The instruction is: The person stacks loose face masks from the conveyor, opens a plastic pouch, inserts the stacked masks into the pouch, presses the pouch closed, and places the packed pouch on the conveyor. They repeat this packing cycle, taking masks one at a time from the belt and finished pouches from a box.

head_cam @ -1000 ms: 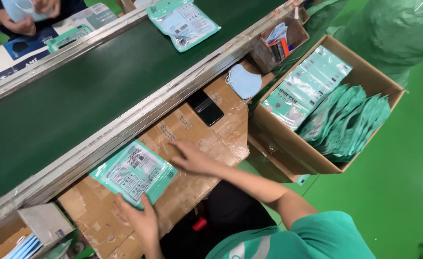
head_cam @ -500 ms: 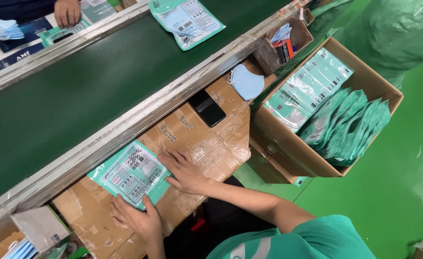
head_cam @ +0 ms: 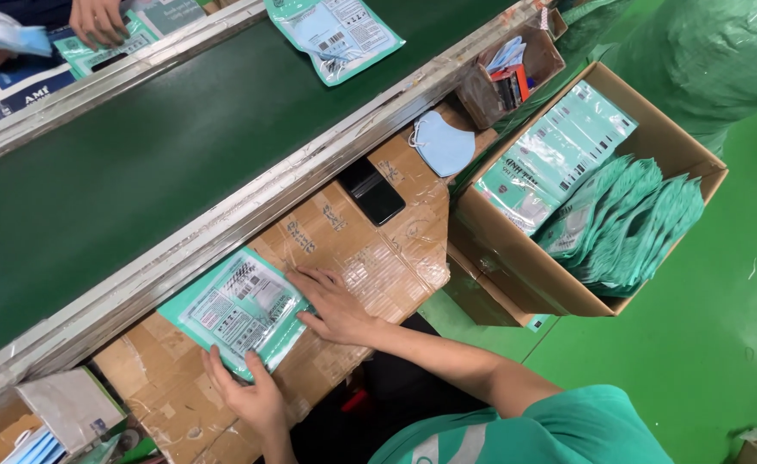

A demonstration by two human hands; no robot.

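A flat teal mask pack (head_cam: 237,311) with a printed white label lies on the taped cardboard worktop (head_cam: 370,258), just below the conveyor's metal rail. My left hand (head_cam: 248,397) grips its near corner, fingers on the pack's lower edge. My right hand (head_cam: 337,306) rests with spread fingers on the pack's right edge, holding it down. My right forearm runs back to a green sleeve at the bottom right.
A dark green conveyor belt (head_cam: 138,172) carries another teal pack (head_cam: 335,34). A black phone (head_cam: 372,191) and a blue mask (head_cam: 443,144) lie on the cardboard. An open carton (head_cam: 516,275) of teal packs stands to the right. Another person's hand (head_cam: 95,19) works across the belt.
My right hand slid from the pack's upper right down to its right edge. My left hand closed in on the near corner. The pack on the belt travelled right.
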